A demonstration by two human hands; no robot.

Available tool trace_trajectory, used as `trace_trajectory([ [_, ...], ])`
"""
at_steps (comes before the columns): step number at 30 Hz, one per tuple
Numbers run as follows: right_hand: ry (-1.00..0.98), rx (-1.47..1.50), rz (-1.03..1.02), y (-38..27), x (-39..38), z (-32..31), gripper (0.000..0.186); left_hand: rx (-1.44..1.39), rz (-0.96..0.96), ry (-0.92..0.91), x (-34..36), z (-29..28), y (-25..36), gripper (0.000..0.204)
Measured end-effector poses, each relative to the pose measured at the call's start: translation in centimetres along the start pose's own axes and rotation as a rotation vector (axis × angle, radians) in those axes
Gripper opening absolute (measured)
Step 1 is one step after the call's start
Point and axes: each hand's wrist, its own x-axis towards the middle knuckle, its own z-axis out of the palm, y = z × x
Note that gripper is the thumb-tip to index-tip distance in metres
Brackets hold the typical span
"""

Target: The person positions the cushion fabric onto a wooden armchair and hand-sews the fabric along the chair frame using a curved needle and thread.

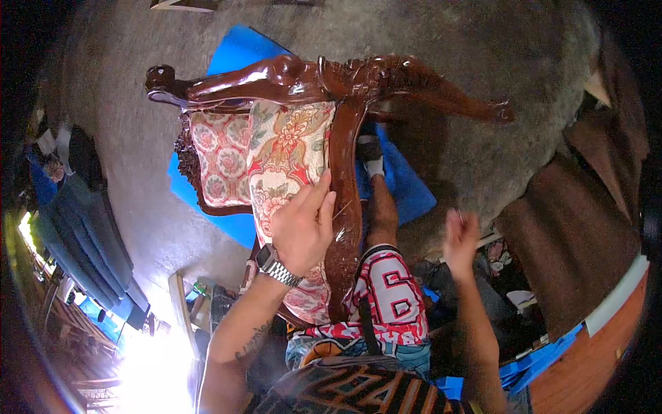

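Note:
A dark, glossy carved wooden chair [346, 159] lies on its side in front of me, its frame against my lap. Floral upholstery fabric [286, 138] in cream, red and green covers the seat. My left hand [303, 221] rests on this fabric, fingers stretched out, with the fingertips at the seam beside the wooden rail. Behind the seat shows the padded backrest [222, 159] with a rose medallion pattern. Off to the right, my right hand [460, 238] is raised in the air away from the chair. Its fingers are drawn together and somewhat blurred; whatever is in them is too small to name.
Blue sheeting [403, 176] lies under the chair on the grey concrete floor [448, 41]. Brown cloth [545, 228] hangs or lies at the right, near scraps and blue strips. Dark blue-grey cloth [86, 228] drapes at the left, above a bright glare. My leg [384, 214] extends beside the chair.

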Motion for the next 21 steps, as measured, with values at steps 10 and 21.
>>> trace_trajectory([
  [10,-0.011,0.11,-0.43,-13.3,8.7,15.7,0.033,-0.064,0.089,0.164,-0.6,1.8,-1.6,0.037],
  [21,-0.391,0.359,-0.454,-13.9,9.7,12.9,0.014,0.008,0.257,0.151,0.1,2.4,-2.2,0.042],
])
